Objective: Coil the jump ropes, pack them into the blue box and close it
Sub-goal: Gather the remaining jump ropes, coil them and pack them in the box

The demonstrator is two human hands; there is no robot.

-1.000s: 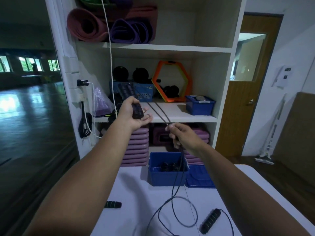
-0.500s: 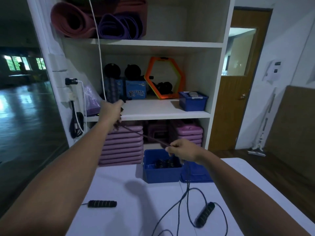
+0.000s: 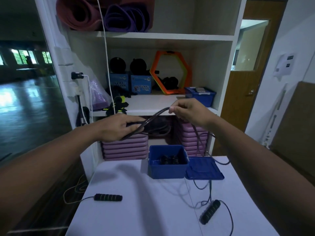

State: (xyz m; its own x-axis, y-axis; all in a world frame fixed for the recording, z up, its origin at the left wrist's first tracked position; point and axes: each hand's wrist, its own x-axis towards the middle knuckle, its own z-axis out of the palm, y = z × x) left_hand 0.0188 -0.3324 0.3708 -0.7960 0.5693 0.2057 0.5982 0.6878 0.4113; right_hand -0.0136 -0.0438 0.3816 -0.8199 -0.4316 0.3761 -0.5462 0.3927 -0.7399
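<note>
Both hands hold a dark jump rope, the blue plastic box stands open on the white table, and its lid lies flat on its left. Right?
Not quite. The head view shows the flat blue lid lying right of the open blue plastic box, not left. The left hand and right hand do hold the dark jump rope.

Head camera, single, wide-angle: faces forward and down; left hand [image 3: 117,129] and right hand [image 3: 189,113] near; table [image 3: 136,212] below them, shelf [image 3: 153,104] beyond.
</note>
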